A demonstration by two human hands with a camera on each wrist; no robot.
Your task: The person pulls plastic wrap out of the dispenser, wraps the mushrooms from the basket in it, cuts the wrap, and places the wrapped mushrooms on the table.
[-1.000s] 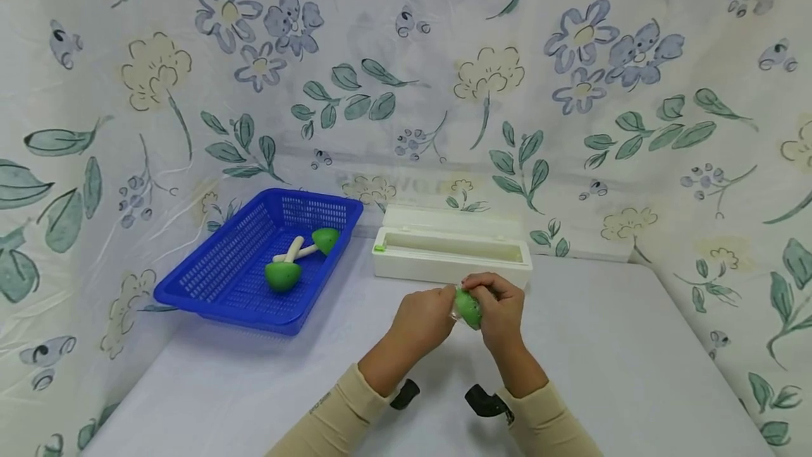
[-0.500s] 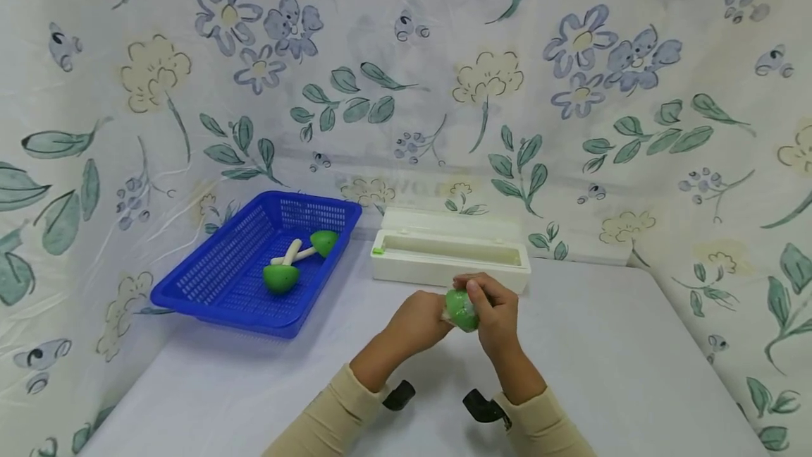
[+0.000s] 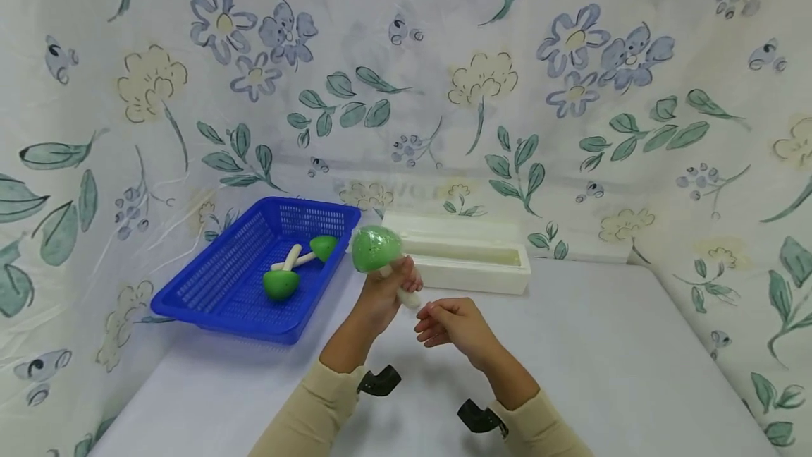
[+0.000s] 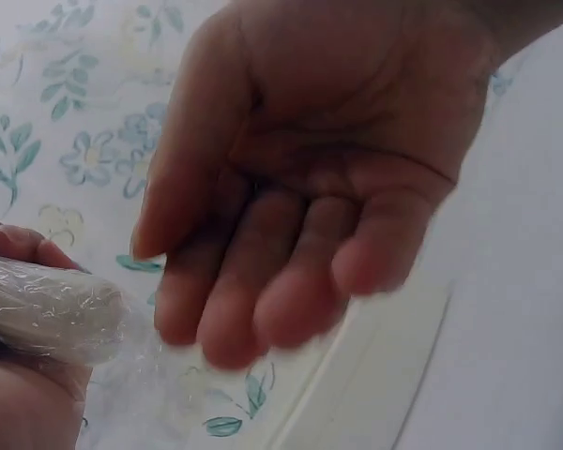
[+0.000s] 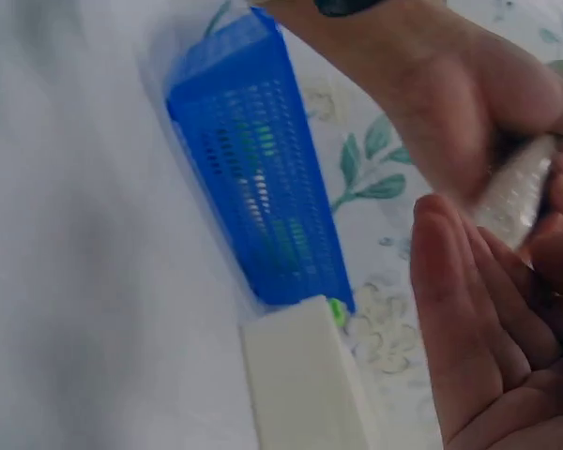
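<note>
My left hand [image 3: 379, 296] grips a toy mushroom by its pale stem [image 3: 409, 297], the green cap [image 3: 376, 249] raised and tilted to the left. Shiny clear plastic film [image 4: 84, 309] is wrapped round the mushroom and shows crinkled on the stem in the left wrist view. Close to the stem's lower end, my right hand [image 3: 458, 328] has its fingers loosely bent, with nothing held in them; its palm [image 4: 357, 103] faces the left wrist camera. Behind the mushroom stands a long white box [image 3: 469, 270] with its lid up, its left part hidden by the cap and left hand.
To the left, a blue plastic basket [image 3: 218, 319] holds two more green-capped mushrooms [image 3: 281, 285] with white stems. A white cloth [image 3: 609, 358] covers the table, and a flowered sheet [image 3: 444, 104] hangs behind. Black wrist mounts [image 3: 380, 381] stick out below both sleeves.
Earlier both hands were round the green cap in front of the white box. My left hand has since lifted the mushroom up and left, and my right hand has let go of it.
</note>
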